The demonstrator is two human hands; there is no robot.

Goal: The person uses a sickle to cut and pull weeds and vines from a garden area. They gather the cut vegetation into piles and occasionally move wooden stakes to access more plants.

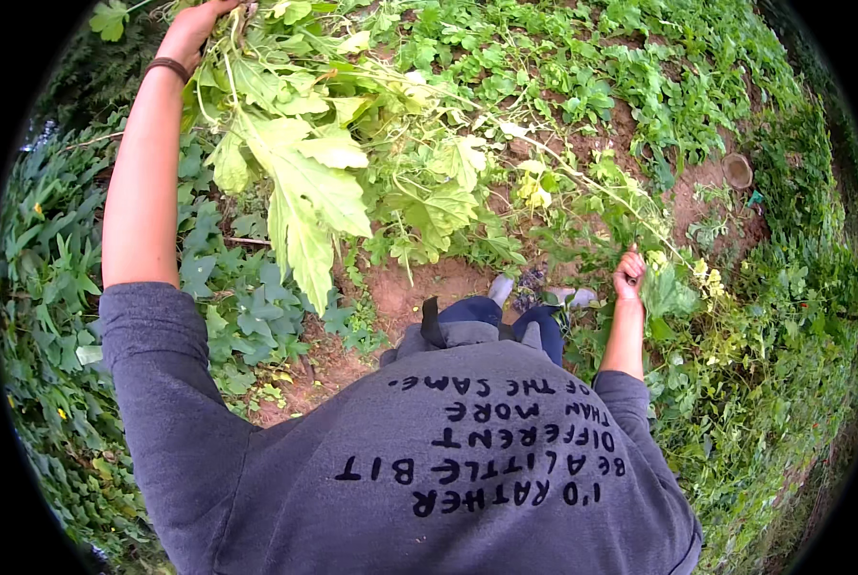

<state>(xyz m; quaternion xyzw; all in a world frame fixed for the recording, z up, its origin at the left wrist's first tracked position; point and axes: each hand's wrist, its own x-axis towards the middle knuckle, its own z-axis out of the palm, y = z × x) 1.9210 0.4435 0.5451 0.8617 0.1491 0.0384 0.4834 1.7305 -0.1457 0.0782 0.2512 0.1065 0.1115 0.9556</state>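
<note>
At the top left, my left hand (pixel 193 30) grips a bunch of long leafy stems (pixel 246 43) near one end, with the arm stretched forward. Large lobed, pale green leaves (pixel 314 201) hang below that hand. A long thin stem (pixel 558 162) slants from the bunch down to the right, passing near my right hand (pixel 629 274). That hand is curled into a fist, low beside my right leg. A small dark spot shows inside the fist, too small to identify. One broad green leaf (pixel 670 291) is just right of it.
Low green crop plants (pixel 587 79) cover the ground ahead. Dense ivy-like foliage (pixel 206 277) grows on the left, with tangled vines (pixel 745 366) on the right. Reddish soil (pixel 429 280) lies before my feet (pixel 573 296). A round brownish object (pixel 737 171) rests at the upper right.
</note>
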